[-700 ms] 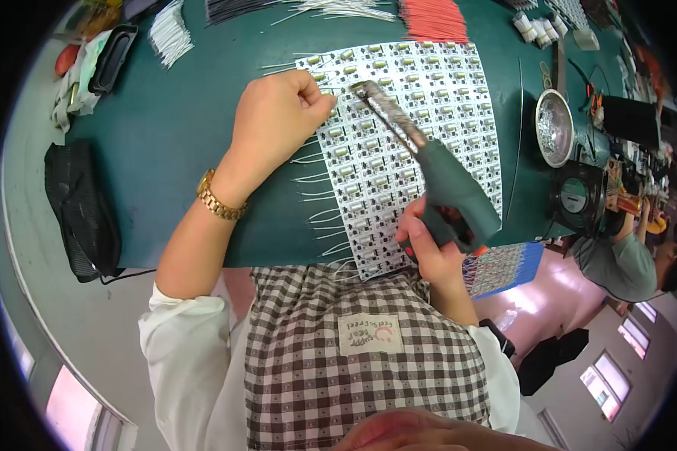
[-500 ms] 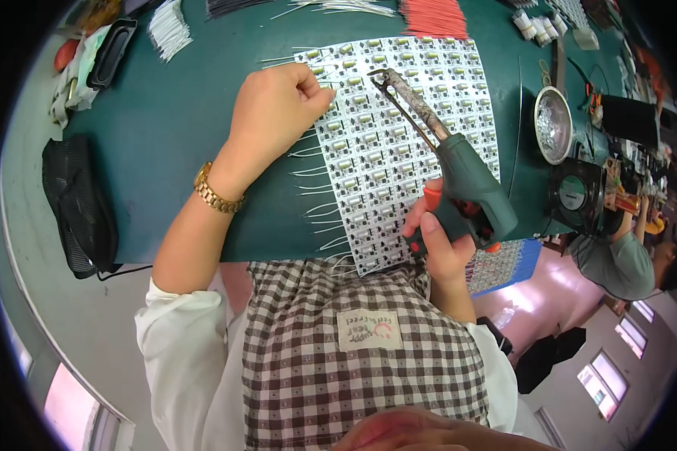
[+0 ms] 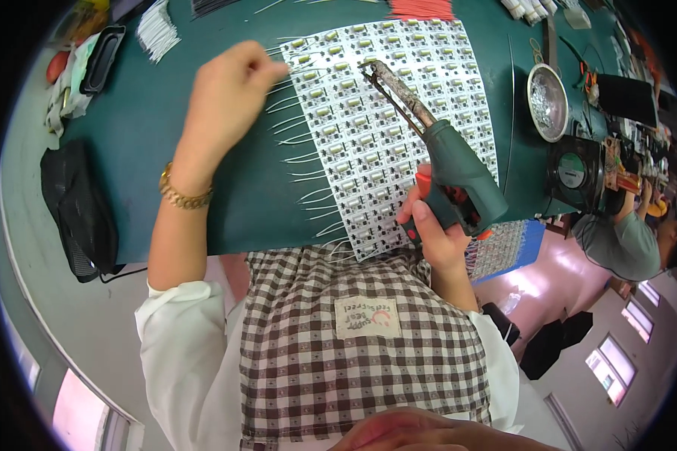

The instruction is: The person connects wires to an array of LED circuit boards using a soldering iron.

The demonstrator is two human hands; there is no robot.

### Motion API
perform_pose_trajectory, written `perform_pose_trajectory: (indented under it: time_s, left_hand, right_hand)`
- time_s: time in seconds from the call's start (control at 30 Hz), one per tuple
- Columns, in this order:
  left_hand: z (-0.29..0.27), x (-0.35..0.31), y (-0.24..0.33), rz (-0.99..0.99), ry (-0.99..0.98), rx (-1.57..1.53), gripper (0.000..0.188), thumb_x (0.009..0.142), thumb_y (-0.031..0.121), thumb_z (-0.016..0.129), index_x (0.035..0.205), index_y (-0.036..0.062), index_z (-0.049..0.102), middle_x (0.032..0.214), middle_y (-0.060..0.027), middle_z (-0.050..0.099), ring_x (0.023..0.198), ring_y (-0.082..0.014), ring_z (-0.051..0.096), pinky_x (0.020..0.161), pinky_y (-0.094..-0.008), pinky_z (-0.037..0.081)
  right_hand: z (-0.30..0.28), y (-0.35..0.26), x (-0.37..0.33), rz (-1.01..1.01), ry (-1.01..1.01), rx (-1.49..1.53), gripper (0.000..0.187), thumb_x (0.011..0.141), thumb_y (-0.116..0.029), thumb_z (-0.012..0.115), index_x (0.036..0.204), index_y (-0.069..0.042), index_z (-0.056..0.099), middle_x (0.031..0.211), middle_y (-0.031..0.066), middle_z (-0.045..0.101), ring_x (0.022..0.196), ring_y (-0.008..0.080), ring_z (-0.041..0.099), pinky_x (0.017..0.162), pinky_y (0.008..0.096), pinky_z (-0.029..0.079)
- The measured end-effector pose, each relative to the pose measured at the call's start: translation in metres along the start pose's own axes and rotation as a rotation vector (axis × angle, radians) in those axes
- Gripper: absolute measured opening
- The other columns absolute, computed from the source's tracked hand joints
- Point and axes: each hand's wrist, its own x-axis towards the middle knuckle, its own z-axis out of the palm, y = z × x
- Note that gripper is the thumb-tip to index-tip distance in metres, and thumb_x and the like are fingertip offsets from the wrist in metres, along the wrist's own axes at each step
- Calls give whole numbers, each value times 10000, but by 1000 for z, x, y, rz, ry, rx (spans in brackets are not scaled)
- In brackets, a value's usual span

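My right hand (image 3: 441,234) grips the handle of a dark green soldering gun (image 3: 468,169) with a red trigger. The gun's scorched metal barrel and thin feed tube reach up and left over a white panel of small circuit boards (image 3: 362,140). That panel lies on the green table and carries rows of small components. Thin white wires (image 3: 302,177) stick out from its left edge. Beyond the panel's upper left corner is my left hand (image 3: 233,94), its fingers closed in a pinch. What they hold, if anything, is blurred.
Bundles of white wires (image 3: 158,31) and red wires (image 3: 421,9) lie at the far side. On the right stand a metal bowl (image 3: 530,105) of silvery bits and a black boxy device (image 3: 574,179). A black mesh pouch (image 3: 75,207) sits left. Another person (image 3: 626,244) works far right.
My left hand has moved left and slightly up, away from the panel. My right hand and the soldering gun have shifted slightly up and left. The whole view has drifted a little.
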Motion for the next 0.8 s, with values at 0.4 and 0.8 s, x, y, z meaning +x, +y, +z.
perform_pose_trajectory:
  time_s: [0.4, 0.8]
  left_hand:
    - [33, -19, 20, 14, -70, -42, 192, 835, 189, 618, 756, 21, 573, 602, -84, 574, 519, -205, 545, 512, -317, 418]
    - [26, 0, 7, 0, -154, -103, 231, 817, 203, 639, 734, -3, 575, 569, -87, 537, 503, -182, 494, 520, -321, 410]
  right_hand:
    - [-1, 4, -4, 1, -80, -63, 397, 835, -34, 558, 1215, 35, 467, 715, 94, 572, 608, 141, 546, 574, 260, 450]
    - [-7, 4, -1, 59, -131, -93, 88, 792, 13, 612, 877, -8, 606, 746, 50, 616, 668, 131, 607, 605, 265, 489]
